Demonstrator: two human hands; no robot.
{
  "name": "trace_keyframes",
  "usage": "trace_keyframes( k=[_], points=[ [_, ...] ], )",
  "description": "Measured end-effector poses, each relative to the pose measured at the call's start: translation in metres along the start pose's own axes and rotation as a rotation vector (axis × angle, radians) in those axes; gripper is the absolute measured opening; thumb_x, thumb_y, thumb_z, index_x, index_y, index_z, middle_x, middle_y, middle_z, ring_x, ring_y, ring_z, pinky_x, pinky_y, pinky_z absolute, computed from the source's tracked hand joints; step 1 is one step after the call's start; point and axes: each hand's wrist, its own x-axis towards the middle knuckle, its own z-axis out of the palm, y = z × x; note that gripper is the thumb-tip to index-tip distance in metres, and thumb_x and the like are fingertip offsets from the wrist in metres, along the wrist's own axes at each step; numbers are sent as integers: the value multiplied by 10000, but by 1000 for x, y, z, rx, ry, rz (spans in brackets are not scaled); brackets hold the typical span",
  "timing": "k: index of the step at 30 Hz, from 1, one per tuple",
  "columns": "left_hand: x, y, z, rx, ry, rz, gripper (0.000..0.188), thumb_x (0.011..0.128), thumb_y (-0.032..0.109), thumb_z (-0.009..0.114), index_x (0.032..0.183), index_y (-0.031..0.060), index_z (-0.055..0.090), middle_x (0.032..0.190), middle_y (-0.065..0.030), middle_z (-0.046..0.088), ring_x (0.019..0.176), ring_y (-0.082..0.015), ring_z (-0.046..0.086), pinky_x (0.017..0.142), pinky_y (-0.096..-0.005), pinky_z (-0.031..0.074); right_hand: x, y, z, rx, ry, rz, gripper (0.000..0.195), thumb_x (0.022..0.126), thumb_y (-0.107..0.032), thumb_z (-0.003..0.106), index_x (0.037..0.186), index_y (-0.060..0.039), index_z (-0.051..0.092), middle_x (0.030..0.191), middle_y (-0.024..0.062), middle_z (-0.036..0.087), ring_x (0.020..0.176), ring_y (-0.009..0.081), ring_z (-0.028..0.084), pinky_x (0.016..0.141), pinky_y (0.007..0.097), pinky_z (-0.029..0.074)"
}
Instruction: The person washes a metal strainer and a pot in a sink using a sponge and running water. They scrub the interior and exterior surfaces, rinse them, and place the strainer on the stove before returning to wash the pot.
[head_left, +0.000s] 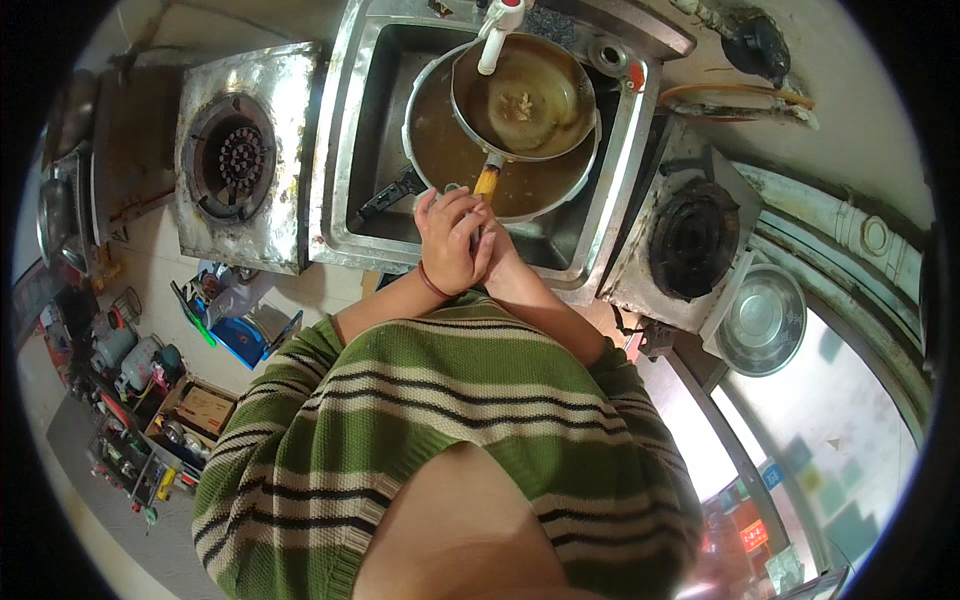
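Note:
My left hand (450, 244) and my right hand (495, 251) are pressed together at the sink's front, fingers overlapping. Something small and dark shows between them; what it is, and whether either hand grips it, I cannot tell. Just beyond the fingers lies the yellow, partly charred handle (487, 182) of a wok (532, 94) holding cloudy water and some food bits. That wok rests over a larger round pan (442, 142) filled with brownish water, whose black handle (391, 193) points to the lower left. Both stand in the stainless steel sink (382, 82), under a white faucet (491, 52).
A gas burner (232, 157) in a metal stand is left of the sink; another blackened burner (694, 238) stands right. Farther right is a metal basin (759, 319). A blue dustpan (240, 337) and an open cardboard box (202, 409) are on the floor at left.

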Motion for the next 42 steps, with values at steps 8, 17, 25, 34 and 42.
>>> trace_keyframes(
  k=[8,17,25,34,42],
  points=[
    [2,0,0,-43,-31,43,276,824,195,533,1054,55,473,1084,-147,537,1058,-312,513,972,-492,265,91,-33,-53,99,-378,34,216,838,-253,530,808,-39,519,636,49,522,563,144,511,548,261,463],
    [-1,-7,-3,-29,35,8,286,761,143,601,1023,79,506,1045,-104,577,1038,-304,535,977,-519,241,41,40,-57,128,-460,113,298,911,-315,441,1082,-82,511,995,56,564,928,151,559,832,284,466],
    [1,-11,-6,-20,60,22,244,817,169,523,1029,60,473,1055,-135,555,1042,-309,527,979,-500,261,93,-20,-50,33,-426,48,249,870,-306,499,832,-62,531,702,53,562,619,189,554,620,291,484],
    [-2,-18,-8,-28,55,-33,303,807,221,539,1054,60,470,1064,-135,556,1040,-307,528,983,-505,264,43,26,-38,-68,-303,128,209,869,-256,504,921,-59,553,835,57,611,740,191,598,671,300,503],
    [-2,-20,-4,-133,153,-87,284,812,246,532,1009,47,485,1024,-128,561,1010,-305,526,955,-496,285,75,-8,-40,-13,-255,47,223,875,-292,484,832,-86,557,676,55,581,614,171,577,596,307,496]
  ],
)
